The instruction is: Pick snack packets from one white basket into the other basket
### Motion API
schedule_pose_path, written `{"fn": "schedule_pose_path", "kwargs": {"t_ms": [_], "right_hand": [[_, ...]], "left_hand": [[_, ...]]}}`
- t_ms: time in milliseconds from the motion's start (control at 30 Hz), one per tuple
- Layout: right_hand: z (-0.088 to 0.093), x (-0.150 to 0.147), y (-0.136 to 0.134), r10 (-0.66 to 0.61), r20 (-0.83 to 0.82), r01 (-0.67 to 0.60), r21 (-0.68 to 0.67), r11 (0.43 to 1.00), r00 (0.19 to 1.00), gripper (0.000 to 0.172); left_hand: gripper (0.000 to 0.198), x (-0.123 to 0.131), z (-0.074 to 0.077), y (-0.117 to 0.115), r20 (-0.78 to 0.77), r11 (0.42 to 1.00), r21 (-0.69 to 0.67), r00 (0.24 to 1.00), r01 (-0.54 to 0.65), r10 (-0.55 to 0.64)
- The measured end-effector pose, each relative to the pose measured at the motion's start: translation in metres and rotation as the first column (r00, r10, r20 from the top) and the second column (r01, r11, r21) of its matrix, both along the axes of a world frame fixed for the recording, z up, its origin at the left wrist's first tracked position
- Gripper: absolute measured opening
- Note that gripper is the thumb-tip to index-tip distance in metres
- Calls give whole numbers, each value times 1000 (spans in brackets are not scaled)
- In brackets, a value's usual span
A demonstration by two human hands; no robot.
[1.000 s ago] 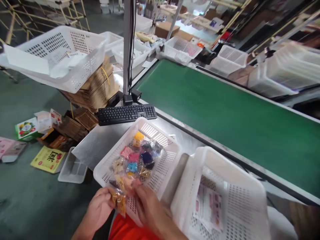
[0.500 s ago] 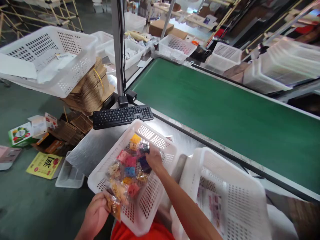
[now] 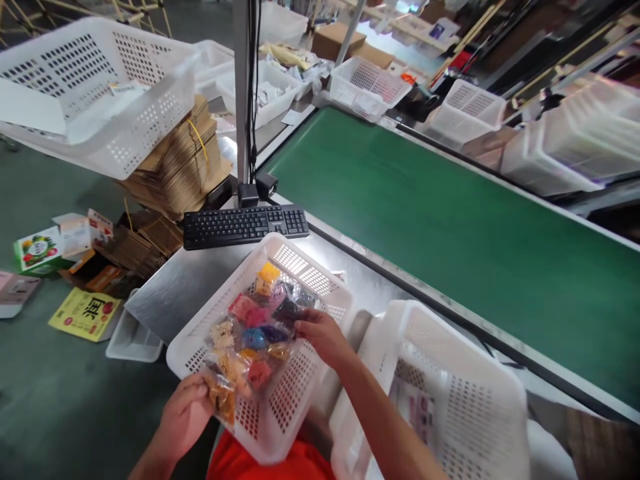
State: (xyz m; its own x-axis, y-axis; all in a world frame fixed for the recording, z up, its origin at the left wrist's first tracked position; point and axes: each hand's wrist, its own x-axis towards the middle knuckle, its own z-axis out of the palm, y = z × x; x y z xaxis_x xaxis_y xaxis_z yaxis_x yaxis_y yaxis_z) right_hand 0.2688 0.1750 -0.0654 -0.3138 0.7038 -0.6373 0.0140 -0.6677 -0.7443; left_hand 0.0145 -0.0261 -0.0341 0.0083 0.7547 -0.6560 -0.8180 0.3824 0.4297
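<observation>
A white perforated basket (image 3: 300,280) rests on my lap and the steel table edge. In it lies a clear plastic bag of small colourful packets (image 3: 255,327). My left hand (image 3: 187,417) grips the near end of the bag at the basket's front rim, fingers closed on it. My right hand (image 3: 323,337) is inside the basket, fingers pinched on the far right side of the same bag. A second white basket (image 3: 470,373) with printed sachets stands to the right.
A black keyboard (image 3: 245,225) lies on the steel table (image 3: 175,293) behind the basket. A green conveyor belt (image 3: 450,220) runs to the right. Stacked flat cardboard (image 3: 180,167), white baskets and boxes on the floor (image 3: 60,247) crowd the left.
My right hand went from the near end of the bag into the basket and now has pulled back slightly while gripping the bag's right side. My left hand kept its hold.
</observation>
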Motion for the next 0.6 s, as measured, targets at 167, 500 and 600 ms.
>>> {"fn": "schedule_pose_path", "kwargs": {"t_ms": [167,500,600], "right_hand": [[21,-3,-20,-34,-135,19,-112,994,990,47],[26,-7,-33,3,5,-3,-78,997,1000,50],[16,-2,-37,160,211,-168,19,986,964,44]], "left_hand": [[18,1,1,2,-16,999,-25,999,-32,32],[20,1,-8,-5,-4,998,25,999,-51,51],[22,-1,-17,-11,-44,998,-7,997,-65,64]]}}
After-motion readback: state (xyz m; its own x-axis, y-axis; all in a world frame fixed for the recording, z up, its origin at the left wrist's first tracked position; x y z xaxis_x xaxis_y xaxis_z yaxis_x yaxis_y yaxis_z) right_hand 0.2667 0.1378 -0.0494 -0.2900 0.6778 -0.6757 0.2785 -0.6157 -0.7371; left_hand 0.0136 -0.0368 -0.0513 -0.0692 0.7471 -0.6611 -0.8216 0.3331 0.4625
